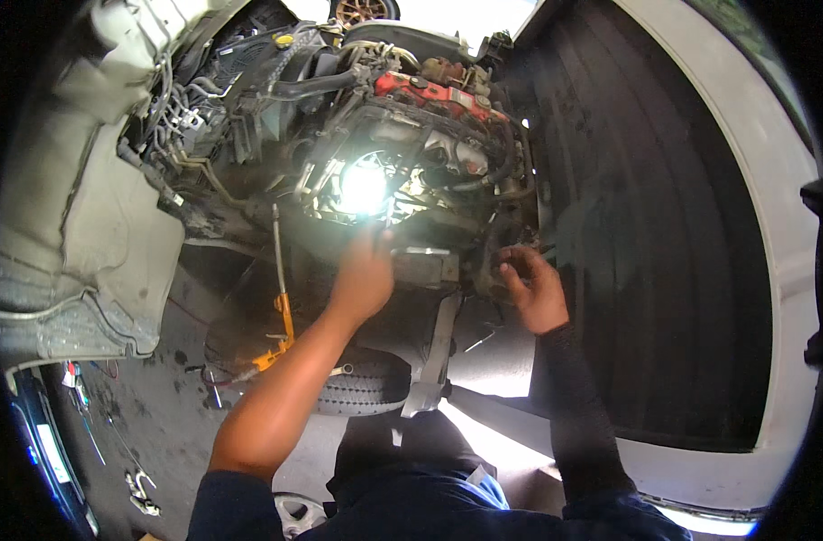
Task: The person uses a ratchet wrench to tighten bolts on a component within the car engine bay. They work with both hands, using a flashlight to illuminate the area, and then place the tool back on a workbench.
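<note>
My left hand (365, 269) is closed on a thin metal tool (389, 213), reaching into the engine bay just below a glaring work light (363, 189); it is slightly blurred. My right hand (529, 288) is at the bay's lower right, fingers curled beside a dark metal part (485, 261); what they hold, if anything, is hidden. Above both hands lies the engine with a red cover (434, 93) and hoses. A yellow tool with a long metal tube (276, 325) stands left of my left forearm.
A pale body panel (87, 216) borders the bay on the left, a dark ribbed surface in a white frame (646, 234) on the right. Below are a tyre (366, 388) and scattered tools (141, 487) on the grey floor. A wheel (362, 11) shows at the top.
</note>
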